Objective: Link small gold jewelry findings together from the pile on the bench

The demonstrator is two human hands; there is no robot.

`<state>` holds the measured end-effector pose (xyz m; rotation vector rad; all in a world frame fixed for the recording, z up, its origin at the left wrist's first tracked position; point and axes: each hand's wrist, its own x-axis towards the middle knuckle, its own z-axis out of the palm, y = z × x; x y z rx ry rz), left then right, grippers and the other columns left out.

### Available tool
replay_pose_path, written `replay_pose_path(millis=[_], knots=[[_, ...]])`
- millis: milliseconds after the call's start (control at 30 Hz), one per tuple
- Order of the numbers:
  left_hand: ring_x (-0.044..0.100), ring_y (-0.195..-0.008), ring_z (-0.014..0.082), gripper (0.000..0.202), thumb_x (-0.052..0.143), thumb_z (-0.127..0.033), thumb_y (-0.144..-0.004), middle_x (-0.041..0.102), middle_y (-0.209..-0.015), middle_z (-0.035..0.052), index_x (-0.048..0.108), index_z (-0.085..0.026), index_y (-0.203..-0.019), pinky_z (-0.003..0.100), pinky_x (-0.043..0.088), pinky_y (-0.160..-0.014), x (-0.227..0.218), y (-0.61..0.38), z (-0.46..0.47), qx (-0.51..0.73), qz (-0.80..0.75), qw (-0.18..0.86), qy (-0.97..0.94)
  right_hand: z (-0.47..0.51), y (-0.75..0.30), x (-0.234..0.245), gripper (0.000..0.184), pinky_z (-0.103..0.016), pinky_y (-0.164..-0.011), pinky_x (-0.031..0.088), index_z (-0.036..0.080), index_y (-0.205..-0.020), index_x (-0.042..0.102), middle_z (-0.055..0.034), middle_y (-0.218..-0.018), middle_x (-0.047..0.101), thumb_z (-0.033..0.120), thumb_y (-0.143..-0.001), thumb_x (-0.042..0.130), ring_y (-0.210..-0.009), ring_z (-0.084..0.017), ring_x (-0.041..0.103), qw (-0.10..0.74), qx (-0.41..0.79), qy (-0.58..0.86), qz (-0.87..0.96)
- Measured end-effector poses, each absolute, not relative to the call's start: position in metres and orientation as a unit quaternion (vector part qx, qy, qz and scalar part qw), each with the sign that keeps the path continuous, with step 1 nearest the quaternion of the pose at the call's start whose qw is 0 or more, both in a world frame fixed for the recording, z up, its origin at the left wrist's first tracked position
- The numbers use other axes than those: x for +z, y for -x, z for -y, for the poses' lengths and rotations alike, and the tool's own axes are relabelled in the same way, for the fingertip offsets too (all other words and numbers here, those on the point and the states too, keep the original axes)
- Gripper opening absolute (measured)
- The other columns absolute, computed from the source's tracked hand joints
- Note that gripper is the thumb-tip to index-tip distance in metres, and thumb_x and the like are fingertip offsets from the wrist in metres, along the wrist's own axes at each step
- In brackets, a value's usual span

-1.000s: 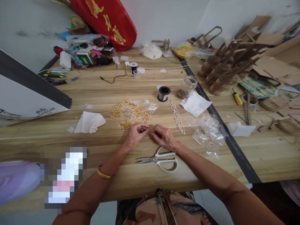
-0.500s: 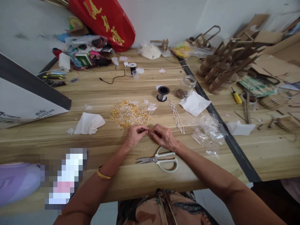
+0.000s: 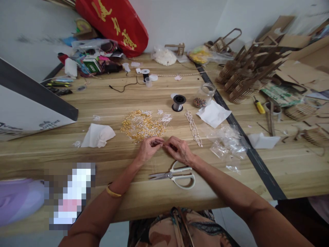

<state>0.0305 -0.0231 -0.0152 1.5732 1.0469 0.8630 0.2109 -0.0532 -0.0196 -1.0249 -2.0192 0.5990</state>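
Note:
Just in front of a heap of gold and silver beaded strands (image 3: 146, 127), my left hand (image 3: 149, 149) is closed in a pinch, its fingertips meeting those of my right hand (image 3: 180, 150). The right hand pinches too. Whatever sits between the fingertips is too small to make out. Below the right hand lies a pair of scissors (image 3: 171, 175) with pale handles, blades pointing left. Thin clear strands (image 3: 154, 166) rest near the blades. A beaded chain (image 3: 193, 128) lies beyond the right hand, and a spool of wire (image 3: 178, 103) stands behind the heap.
A crumpled white paper (image 3: 97, 135) lies left; another white sheet (image 3: 214, 113) lies right beside a glass jar (image 3: 205, 94) of beads. Clear plastic bags (image 3: 228, 142) are at right. Slatted wooden pieces (image 3: 239, 80) are piled far right. A white box (image 3: 36, 109) stands left.
Both hands stay pinched together in almost the same place. The left fingers have shifted very slightly; nothing else has visibly moved.

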Motion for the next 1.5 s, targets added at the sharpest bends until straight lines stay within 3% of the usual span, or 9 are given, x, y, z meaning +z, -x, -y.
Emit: replay_pose_path(millis=[967,1333,1500], knots=[[0.067,-0.070,0.0143,0.019,0.059,-0.012,-0.075,0.072,-0.080,0.0055,0.067,-0.015,-0.091,0.024,0.055,-0.066,-0.0084,-0.0334,0.0309,0.346,-0.448,0.393,-0.725,0.0530,-0.2106,-0.0206,0.008,-0.023,-0.060,0.042,0.017,-0.086,0.057,-0.0031,-0.077,0.058,0.016,-0.087,0.050,-0.065,-0.012,0.054,0.390,0.229,0.403,0.795],[0.067,-0.069,0.0144,0.023,0.060,-0.012,-0.073,0.072,-0.079,0.0059,0.066,-0.014,-0.094,0.023,0.055,-0.064,-0.0115,-0.0343,0.0310,0.349,-0.451,0.404,-0.715,0.0524,-0.2099,-0.0215,0.008,-0.024,-0.059,0.043,0.017,-0.087,0.058,-0.0034,-0.077,0.058,0.017,-0.088,0.051,-0.065,-0.013,0.054,0.395,0.229,0.402,0.794],[0.067,-0.073,0.0152,0.018,0.058,-0.018,-0.078,0.072,-0.085,0.0071,0.067,-0.015,-0.093,0.025,0.055,-0.069,-0.0083,-0.0334,0.0318,0.347,-0.452,0.398,-0.719,0.0527,-0.2097,-0.0217,0.007,-0.024,-0.059,0.042,0.017,-0.086,0.058,-0.0029,-0.076,0.057,0.017,-0.088,0.051,-0.064,-0.012,0.054,0.393,0.230,0.411,0.790]])
